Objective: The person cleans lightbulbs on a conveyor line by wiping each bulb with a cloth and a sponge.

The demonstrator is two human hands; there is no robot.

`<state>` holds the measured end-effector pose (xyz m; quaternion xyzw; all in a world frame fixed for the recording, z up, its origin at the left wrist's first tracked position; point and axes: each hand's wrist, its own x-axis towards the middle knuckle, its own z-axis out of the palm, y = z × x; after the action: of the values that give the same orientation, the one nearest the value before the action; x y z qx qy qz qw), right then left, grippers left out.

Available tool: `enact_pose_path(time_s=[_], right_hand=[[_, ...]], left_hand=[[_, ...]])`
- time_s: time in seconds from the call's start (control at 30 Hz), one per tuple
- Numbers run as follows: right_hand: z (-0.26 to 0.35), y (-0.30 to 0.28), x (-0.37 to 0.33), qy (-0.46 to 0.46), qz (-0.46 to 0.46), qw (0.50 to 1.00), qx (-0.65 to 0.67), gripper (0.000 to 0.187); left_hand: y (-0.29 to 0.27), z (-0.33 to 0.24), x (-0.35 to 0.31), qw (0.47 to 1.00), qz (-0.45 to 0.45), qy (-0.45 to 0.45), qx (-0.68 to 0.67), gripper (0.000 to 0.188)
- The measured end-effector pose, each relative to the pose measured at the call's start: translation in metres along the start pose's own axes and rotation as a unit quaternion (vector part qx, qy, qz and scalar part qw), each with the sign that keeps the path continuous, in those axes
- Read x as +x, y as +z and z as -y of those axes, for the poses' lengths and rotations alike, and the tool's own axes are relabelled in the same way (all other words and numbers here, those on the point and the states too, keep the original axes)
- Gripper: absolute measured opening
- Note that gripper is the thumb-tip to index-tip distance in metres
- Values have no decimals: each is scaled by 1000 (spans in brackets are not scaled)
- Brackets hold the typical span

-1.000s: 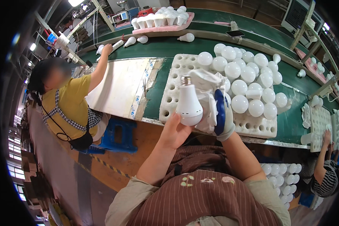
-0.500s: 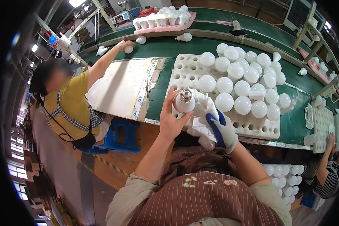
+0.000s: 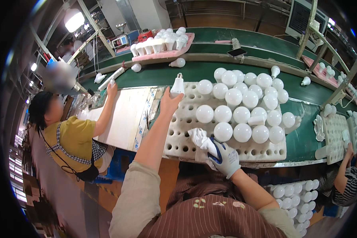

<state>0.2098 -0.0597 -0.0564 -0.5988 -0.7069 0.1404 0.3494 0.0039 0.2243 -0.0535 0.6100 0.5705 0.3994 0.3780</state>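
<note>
My bare left hand [image 3: 169, 104] is stretched out over the far left corner of the white foam tray [image 3: 250, 158]. It grips an LED bulb [image 3: 178, 86] by the white globe end, metal screw cap pointing up. My right hand [image 3: 226, 159], in a white and blue work glove, is closed around a crumpled white cloth [image 3: 202, 142] above the tray's near left part. Many white bulbs [image 3: 223, 131] stand globe-up in the tray's holes, mostly toward the middle and right. Bare holes show along its left side and front edge.
A co-worker [image 3: 73, 131] in yellow reaches over a white board [image 3: 123, 113] at left. Loose bulbs [image 3: 179, 62] lie on the green belt [image 3: 154, 75]. A pink foam tray [image 3: 162, 54] of bulbs stands beyond. Another bulb tray [image 3: 293, 198] is low at right.
My left hand has carried the bulb away from the cloth, forward and left. My right hand with the cloth has lowered toward the tray. The co-worker's arm has drawn back from the belt.
</note>
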Motion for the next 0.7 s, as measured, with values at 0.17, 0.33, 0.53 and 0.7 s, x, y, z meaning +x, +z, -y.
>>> enact_pose_path(time_s=[0.17, 0.33, 0.53, 0.7], right_hand=[[1, 0, -4, -1, 11, 1000, -1, 64], [2, -4, 0, 11, 19, 1000, 5, 62], [0, -3, 2, 13, 15, 1000, 13, 61], [5, -12, 2, 46, 29, 994, 94, 61]], left_hand=[[44, -24, 33, 995, 16, -8, -93, 113], [83, -48, 21, 977, 178, -11, -113, 99], [71, -53, -1, 967, 221, 18, -125, 84], [36, -66, -41, 982, 104, 135, -81, 84]])
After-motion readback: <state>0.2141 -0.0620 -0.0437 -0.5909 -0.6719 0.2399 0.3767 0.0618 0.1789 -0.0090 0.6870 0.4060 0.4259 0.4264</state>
